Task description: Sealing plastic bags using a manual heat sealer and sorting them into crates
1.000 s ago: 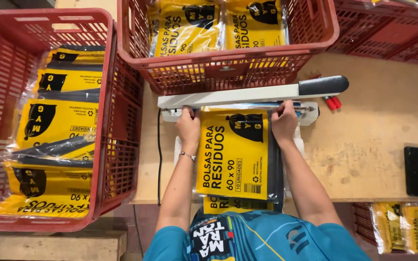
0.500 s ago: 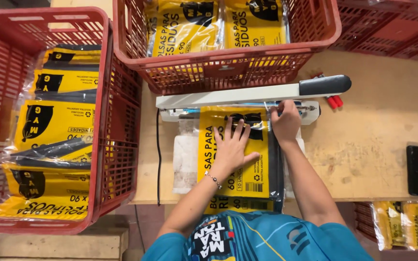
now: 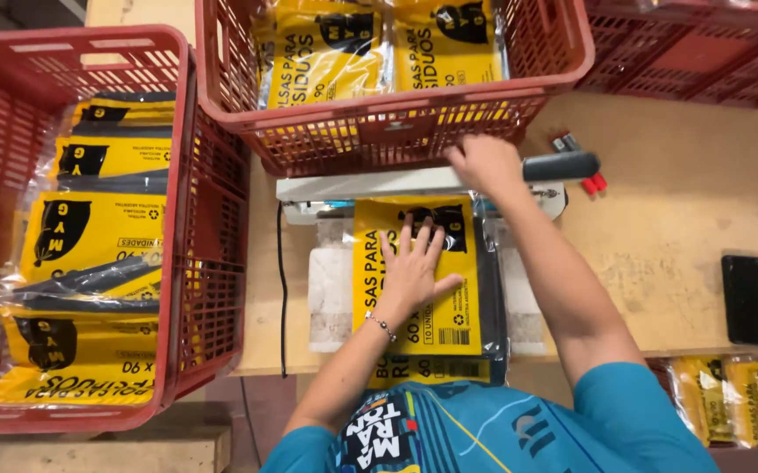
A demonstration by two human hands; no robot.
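Note:
A yellow and black bag packet (image 3: 449, 307) in clear film lies on the wooden table in front of me, its top edge under the arm of a white heat sealer (image 3: 370, 184). My left hand (image 3: 414, 267) rests flat on the packet with fingers spread. My right hand (image 3: 484, 165) lies on top of the sealer's arm near its black handle (image 3: 563, 165), fingers bent over it.
A red crate (image 3: 204, 219) at the left holds several sealed packets. Another red crate (image 3: 396, 131) behind the sealer holds more packets. A black phone (image 3: 747, 300) lies on the table (image 3: 659, 245) at the right. More packets (image 3: 729, 394) sit low at the right. A black cord (image 3: 281, 289) hangs off the front edge.
My left hand moved from the packet's top corner to lie flat on its middle. My right hand left the packet's top right corner and went up onto the sealer arm.

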